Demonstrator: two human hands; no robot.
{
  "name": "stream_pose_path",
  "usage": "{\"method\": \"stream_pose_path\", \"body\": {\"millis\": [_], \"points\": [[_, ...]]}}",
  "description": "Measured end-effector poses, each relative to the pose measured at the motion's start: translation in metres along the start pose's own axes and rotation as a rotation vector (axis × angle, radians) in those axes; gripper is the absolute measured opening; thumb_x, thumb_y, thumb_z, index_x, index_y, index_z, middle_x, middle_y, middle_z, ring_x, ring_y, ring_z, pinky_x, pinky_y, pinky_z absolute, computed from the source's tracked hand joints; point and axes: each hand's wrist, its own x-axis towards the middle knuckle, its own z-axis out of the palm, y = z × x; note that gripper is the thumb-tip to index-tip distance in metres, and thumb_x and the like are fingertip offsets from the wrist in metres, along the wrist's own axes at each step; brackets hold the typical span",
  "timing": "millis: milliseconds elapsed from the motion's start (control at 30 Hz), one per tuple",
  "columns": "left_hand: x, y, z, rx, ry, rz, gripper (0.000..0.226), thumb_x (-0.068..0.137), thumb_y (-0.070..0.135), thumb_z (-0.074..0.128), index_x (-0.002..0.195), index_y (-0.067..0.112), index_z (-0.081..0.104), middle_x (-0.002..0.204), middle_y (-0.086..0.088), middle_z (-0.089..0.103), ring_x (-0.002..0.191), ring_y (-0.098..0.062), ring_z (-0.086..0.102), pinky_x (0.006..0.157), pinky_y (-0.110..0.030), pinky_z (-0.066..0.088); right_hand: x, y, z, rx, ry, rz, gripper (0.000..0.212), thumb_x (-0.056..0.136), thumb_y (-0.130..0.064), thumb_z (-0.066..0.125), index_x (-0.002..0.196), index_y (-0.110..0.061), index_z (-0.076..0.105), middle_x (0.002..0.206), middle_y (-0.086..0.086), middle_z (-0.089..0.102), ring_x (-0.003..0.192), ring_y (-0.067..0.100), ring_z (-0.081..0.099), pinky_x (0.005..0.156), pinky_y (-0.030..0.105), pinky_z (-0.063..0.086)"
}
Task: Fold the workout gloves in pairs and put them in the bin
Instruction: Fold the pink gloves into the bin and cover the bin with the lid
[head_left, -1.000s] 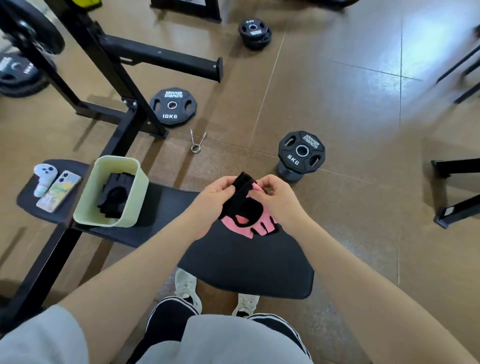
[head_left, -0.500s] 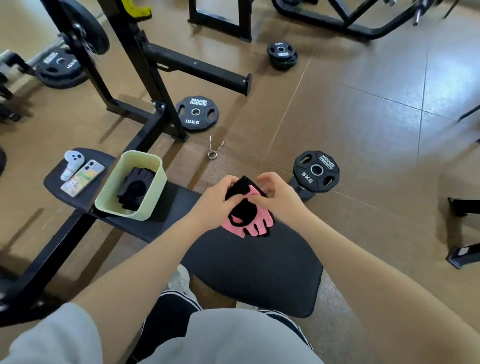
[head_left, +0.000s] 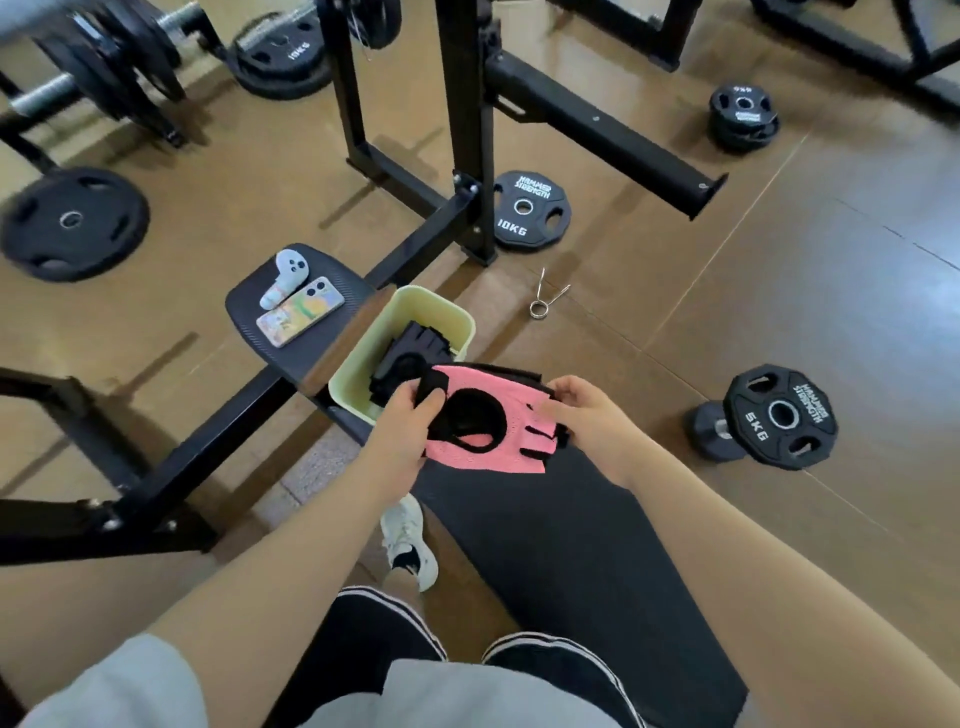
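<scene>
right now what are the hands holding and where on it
Both hold the pink gloves: the left hand grips the black wrist-strap end, the right hand pinches the finger end.

Both hands hold the pink gloves (head_left: 511, 415) above the black bench pad (head_left: 571, 545) — left hand (head_left: 405, 426) pinching the strap end, right hand (head_left: 587, 421) on the finger side. Black gloves (head_left: 410, 353) sit in the pale green bin (head_left: 447, 317) just beside.
</scene>
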Motion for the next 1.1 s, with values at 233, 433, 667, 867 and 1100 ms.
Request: {"method": "stream_pose_path", "body": {"millis": [233, 433, 667, 867, 1100], "points": [[0.096, -0.006, -0.089, 0.154, 0.166, -0.226, 0.033, 0.079, 0.025, 0.059, 0.107, 0.009, 0.055, 0.113, -0.018, 0.064, 0.101, -0.031, 0.06, 0.094, -0.05, 0.047, 0.114, -0.039, 0.1, -0.225, 0.139, -0.045, 0.026, 0.084, -0.011, 0.056, 0.11, -0.014, 0.056, 0.097, 0.002, 0.062, 0.087, 0.023, 0.059, 0.065, 0.028, 0.049], [0.174, -0.031, -0.119, 0.56, 0.138, -0.13, 0.025, 0.078, 0.016, 0.065, 0.096, 0.019, 0.048, 0.093, -0.003, 0.06, 0.085, -0.026, 0.056, 0.074, -0.032, 0.043, 0.23, -0.035, 0.139, -0.536, 0.17, -0.052, 0.016, 0.082, -0.008, 0.05, 0.077, -0.023, 0.052, 0.071, -0.002, 0.052, 0.072, 0.024, 0.047, 0.055, 0.029, 0.037], [0.221, -0.066, -0.109, 0.837, 0.078, -0.217, 0.032, 0.091, 0.014, 0.048, 0.121, 0.004, 0.043, 0.112, -0.015, 0.058, 0.097, -0.029, 0.055, 0.074, -0.032, 0.04, 0.3, -0.003, 0.156, -0.796, 0.122, 0.021, 0.021, 0.086, -0.016, 0.051, 0.106, -0.009, 0.053, 0.098, 0.01, 0.063, 0.091, 0.031, 0.058, 0.069, 0.036, 0.046], [0.221, -0.052, -0.113, 1.107, 0.041, -0.153, 0.035, 0.091, 0.026, 0.046, 0.123, 0.012, 0.038, 0.124, -0.009, 0.045, 0.109, -0.03, 0.051, 0.077, -0.039, 0.043, 0.307, 0.0, 0.165, -1.026, 0.269, 0.006, 0.037, 0.082, -0.035, 0.063, 0.109, -0.013, 0.051, 0.118, 0.01, 0.053, 0.112, 0.032, 0.045, 0.087, 0.041, 0.038], [0.223, -0.018, -0.157, 1.098, 0.098, 0.281, 0.022, 0.09, 0.02, 0.051, 0.109, 0.011, 0.056, 0.108, -0.009, 0.055, 0.099, -0.027, 0.053, 0.07, -0.037, 0.048, 0.283, -0.032, 0.176, -0.786, 0.19, -0.092, 0.018, 0.091, -0.023, 0.049, 0.094, -0.009, 0.059, 0.107, 0.011, 0.057, 0.094, 0.028, 0.054, 0.076, 0.038, 0.046]]}}
